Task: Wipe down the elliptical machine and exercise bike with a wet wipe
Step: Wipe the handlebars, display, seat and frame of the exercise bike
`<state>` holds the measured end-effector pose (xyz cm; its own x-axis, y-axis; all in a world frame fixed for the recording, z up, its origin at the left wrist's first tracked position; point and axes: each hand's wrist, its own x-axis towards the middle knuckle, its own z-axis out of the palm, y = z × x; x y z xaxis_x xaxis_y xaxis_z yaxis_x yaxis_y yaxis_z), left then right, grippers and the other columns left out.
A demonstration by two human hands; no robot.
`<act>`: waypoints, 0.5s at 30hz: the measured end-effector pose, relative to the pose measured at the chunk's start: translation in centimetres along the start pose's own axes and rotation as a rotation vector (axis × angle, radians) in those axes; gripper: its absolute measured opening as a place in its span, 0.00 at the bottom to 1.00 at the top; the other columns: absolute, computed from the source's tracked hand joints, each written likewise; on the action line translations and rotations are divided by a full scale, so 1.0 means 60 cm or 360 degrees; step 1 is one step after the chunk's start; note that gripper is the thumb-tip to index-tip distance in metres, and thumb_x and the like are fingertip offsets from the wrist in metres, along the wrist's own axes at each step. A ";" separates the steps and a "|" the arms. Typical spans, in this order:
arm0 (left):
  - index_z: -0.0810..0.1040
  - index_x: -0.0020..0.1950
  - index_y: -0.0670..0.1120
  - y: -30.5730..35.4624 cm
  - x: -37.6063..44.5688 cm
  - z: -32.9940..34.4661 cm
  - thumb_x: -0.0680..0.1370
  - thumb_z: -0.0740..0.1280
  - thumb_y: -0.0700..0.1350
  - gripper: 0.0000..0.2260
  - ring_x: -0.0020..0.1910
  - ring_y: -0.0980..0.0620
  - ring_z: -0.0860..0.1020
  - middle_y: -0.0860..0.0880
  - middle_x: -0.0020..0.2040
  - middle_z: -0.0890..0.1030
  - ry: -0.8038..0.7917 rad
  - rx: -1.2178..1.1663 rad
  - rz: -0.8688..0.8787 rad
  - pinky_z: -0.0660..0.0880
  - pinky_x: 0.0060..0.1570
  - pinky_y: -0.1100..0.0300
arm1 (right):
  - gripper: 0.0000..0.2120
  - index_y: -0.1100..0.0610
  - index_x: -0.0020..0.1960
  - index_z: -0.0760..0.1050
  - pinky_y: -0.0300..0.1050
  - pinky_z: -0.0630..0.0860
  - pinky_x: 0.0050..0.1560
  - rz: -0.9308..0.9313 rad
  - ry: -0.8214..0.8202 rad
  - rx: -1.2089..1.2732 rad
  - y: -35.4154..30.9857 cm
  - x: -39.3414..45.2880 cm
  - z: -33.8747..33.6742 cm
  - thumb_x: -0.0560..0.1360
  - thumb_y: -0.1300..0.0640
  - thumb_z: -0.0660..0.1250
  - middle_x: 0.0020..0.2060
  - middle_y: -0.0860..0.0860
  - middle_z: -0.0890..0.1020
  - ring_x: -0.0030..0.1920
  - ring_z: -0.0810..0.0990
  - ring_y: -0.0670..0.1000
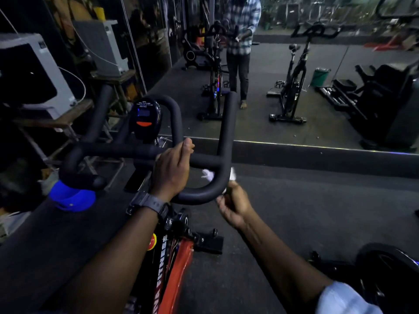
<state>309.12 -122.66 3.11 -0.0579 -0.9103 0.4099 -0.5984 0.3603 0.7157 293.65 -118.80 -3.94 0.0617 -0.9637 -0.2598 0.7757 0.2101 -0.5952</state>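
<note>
So the person is at the exercise bike (pixel 172 257), the one with the red and black frame, working on its handlebar (pixel 145 152). The left hand (pixel 173 171) is curled over the middle crossbar of the handlebar, thumb up top, basically steadying the whole thing. The right hand (pixel 234 206) sits at the right-hand bend of the bar, fingers pinched on the wet wipe (pixel 209 174). The wipe seems to wrap around the tube there, since white bits poke out on both the inner and outer side of the curve.

What could go wrong from here, as a guess: the wipe is bunched up and only a small part touches the bar, so it might just skid along and miss the underside and the inside of the bend. It's held by a pinch, so a hard pull around the curve could tear it or yank it loose onto the floor (pixel 294 223). The upright right horn (pixel 229 118) and the left grip end (pixel 90 181) look easy to skip. Also the little console (pixel 146 120) sits right between the bars, and a dripping wipe dragged over it wouldn't be great for the display. No sign of the elliptical nearby that can be told for sure.
</note>
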 end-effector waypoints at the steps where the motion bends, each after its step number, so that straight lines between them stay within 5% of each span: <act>1: 0.83 0.57 0.50 -0.002 0.001 0.000 0.78 0.42 0.70 0.36 0.60 0.47 0.82 0.50 0.55 0.86 -0.0009 -0.0040 -0.0022 0.72 0.66 0.43 | 0.20 0.67 0.68 0.72 0.37 0.80 0.52 0.0084 -0.0057 0.0098 0.022 -0.021 0.001 0.77 0.70 0.54 0.62 0.60 0.80 0.52 0.83 0.50; 3: 0.83 0.53 0.53 -0.007 0.002 -0.001 0.76 0.42 0.75 0.37 0.58 0.51 0.83 0.53 0.52 0.87 -0.0031 -0.0159 -0.0081 0.72 0.66 0.44 | 0.23 0.65 0.66 0.74 0.36 0.80 0.48 0.0256 -0.0132 0.0237 0.067 -0.048 0.005 0.74 0.74 0.54 0.61 0.56 0.81 0.47 0.82 0.46; 6: 0.83 0.46 0.57 -0.013 0.004 -0.004 0.76 0.45 0.74 0.32 0.55 0.55 0.83 0.55 0.47 0.87 -0.0056 -0.0368 -0.0187 0.73 0.67 0.47 | 0.15 0.66 0.56 0.76 0.45 0.81 0.55 0.0422 -0.0101 0.0325 0.127 -0.030 0.032 0.73 0.73 0.58 0.51 0.58 0.81 0.47 0.81 0.51; 8: 0.84 0.46 0.55 -0.012 0.007 -0.006 0.77 0.45 0.72 0.32 0.53 0.55 0.84 0.52 0.46 0.87 -0.0069 -0.0523 -0.0236 0.72 0.66 0.51 | 0.11 0.67 0.56 0.75 0.46 0.77 0.58 0.0514 -0.0127 0.0291 0.153 -0.008 0.062 0.76 0.70 0.60 0.49 0.59 0.80 0.48 0.79 0.51; 11: 0.84 0.48 0.47 -0.011 0.011 -0.011 0.80 0.45 0.66 0.33 0.51 0.55 0.84 0.48 0.45 0.87 -0.0098 -0.0780 -0.0332 0.70 0.62 0.57 | 0.10 0.64 0.48 0.77 0.41 0.80 0.50 0.0590 -0.0116 0.0234 0.179 0.017 0.101 0.80 0.68 0.57 0.39 0.55 0.82 0.36 0.81 0.46; 15: 0.84 0.48 0.46 -0.030 0.021 -0.025 0.80 0.44 0.66 0.35 0.52 0.53 0.84 0.43 0.46 0.87 -0.0109 -0.0942 -0.0439 0.69 0.65 0.54 | 0.09 0.67 0.53 0.76 0.45 0.82 0.50 0.0624 -0.0101 0.0305 0.164 0.005 0.090 0.75 0.69 0.62 0.46 0.60 0.82 0.42 0.83 0.52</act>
<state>311.30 -124.13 3.18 -0.0274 -0.9892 0.1438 -0.0585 0.1452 0.9877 304.73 -117.89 -5.76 0.4085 -0.8265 -0.3874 0.7881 0.5335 -0.3072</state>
